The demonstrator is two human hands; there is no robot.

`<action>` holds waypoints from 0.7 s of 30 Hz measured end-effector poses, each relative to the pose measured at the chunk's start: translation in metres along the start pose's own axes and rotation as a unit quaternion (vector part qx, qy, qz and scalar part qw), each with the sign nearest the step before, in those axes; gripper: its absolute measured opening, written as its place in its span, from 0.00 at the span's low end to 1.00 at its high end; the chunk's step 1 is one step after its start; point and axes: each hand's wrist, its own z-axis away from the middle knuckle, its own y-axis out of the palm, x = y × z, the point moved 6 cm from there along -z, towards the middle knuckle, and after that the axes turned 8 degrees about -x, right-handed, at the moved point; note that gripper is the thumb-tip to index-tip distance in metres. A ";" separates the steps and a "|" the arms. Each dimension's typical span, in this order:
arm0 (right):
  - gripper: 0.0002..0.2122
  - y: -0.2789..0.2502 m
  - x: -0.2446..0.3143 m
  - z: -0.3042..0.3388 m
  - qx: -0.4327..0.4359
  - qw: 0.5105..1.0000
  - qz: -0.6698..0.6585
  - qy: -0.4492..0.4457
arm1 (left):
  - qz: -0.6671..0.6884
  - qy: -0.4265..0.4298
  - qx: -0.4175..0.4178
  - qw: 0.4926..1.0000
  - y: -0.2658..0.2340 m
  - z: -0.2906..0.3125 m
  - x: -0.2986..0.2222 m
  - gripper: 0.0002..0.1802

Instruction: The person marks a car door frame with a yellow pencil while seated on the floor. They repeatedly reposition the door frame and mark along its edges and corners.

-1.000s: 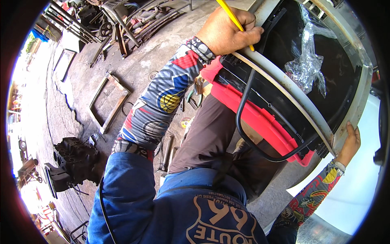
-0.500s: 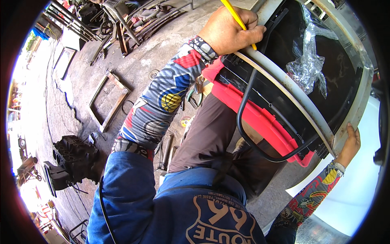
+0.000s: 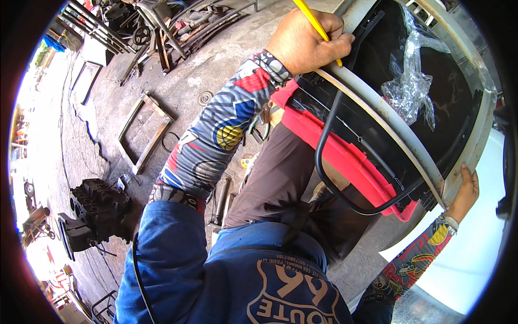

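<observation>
My left hand is closed round a slim yellow pencil-like stick. The stick's lower end meets the upper left of a curved grey metal frame, where this hand rests. At the frame's lower right corner, my right hand grips the rim with its thumb on top. The frame lies over a black and red piece that looks like a seat base. Crumpled clear plastic lies on its black panel. Along the near side are a red edge, a bent black tube and a coil spring.
Pliers lie on the floor beside my leg. To the left are a rectangular metal frame and a dark engine block. Scrap metal and pipes are piled at the back. A white sheet lies under my right forearm.
My left hand and the yellow stick have shifted very slightly to the right along the frame. My right hand keeps its place on the corner.
</observation>
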 end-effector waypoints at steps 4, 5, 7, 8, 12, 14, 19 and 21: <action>0.21 -0.001 0.000 0.001 -0.007 1.000 0.000 0.005 | -0.013 0.015 0.008 1.000 0.000 0.000 -0.002 0.20; 0.21 -0.001 0.001 0.002 -0.010 1.000 0.004 -0.003 | 0.020 -0.013 0.001 1.000 -0.001 0.001 0.001 0.20; 0.21 -0.001 0.003 0.002 -0.012 1.000 0.006 -0.008 | 0.086 -0.059 -0.018 0.994 -0.003 0.002 0.006 0.20; 0.21 -0.001 0.003 0.003 -0.012 1.000 0.005 -0.004 | 0.060 -0.057 -0.016 0.996 -0.002 0.001 0.006 0.19; 0.21 0.002 0.004 0.005 0.002 1.000 -0.020 0.009 | 0.013 -0.027 -0.023 0.999 -0.001 0.000 0.005 0.18; 0.21 0.002 0.006 0.007 -0.003 1.000 -0.010 0.007 | 0.005 -0.003 -0.012 1.000 -0.001 0.000 0.003 0.19; 0.21 0.002 0.015 0.014 -0.013 1.000 0.018 -0.004 | 0.008 -0.017 -0.012 1.000 -0.002 0.000 0.004 0.21; 0.21 0.003 0.017 0.016 -0.008 1.000 0.004 0.003 | -0.020 0.019 -0.015 1.000 -0.002 -0.001 0.000 0.22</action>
